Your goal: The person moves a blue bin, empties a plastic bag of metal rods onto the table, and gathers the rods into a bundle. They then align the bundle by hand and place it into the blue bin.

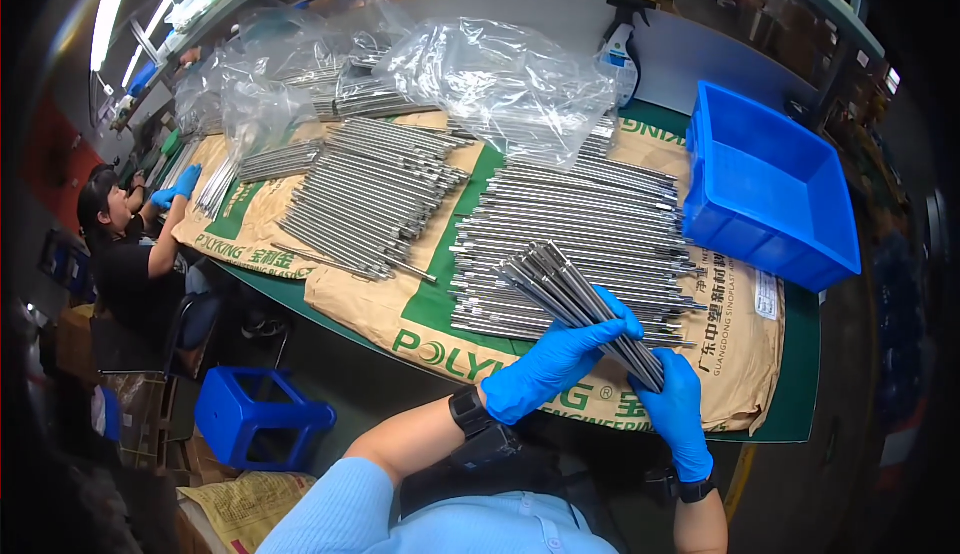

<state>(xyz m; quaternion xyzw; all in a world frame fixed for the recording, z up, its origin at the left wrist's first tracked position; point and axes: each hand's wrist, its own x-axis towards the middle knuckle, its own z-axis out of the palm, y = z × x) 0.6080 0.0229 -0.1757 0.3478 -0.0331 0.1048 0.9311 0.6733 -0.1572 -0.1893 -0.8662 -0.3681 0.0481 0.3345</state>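
A bundle of thin metal rods (570, 289) is held up at a slant over the near edge of the table. My left hand (560, 354), in a blue glove, wraps round the bundle at its middle. Around the lower end of the same rods, my blue-gloved right hand (675, 404) is closed. Just beyond the bundle lies a broad layer of similar metal rods (570, 224), set side by side. Another pile of rods (370, 189) rests to its left.
Brown paper sacks (350, 304) cover the green table (800, 384). A blue plastic bin (770, 184) stands at right, a spray bottle (622, 49) behind. Clear plastic bags (500, 79) lie over rods at the back. A gloved co-worker (130, 244) sits left, near a blue stool (255, 419).
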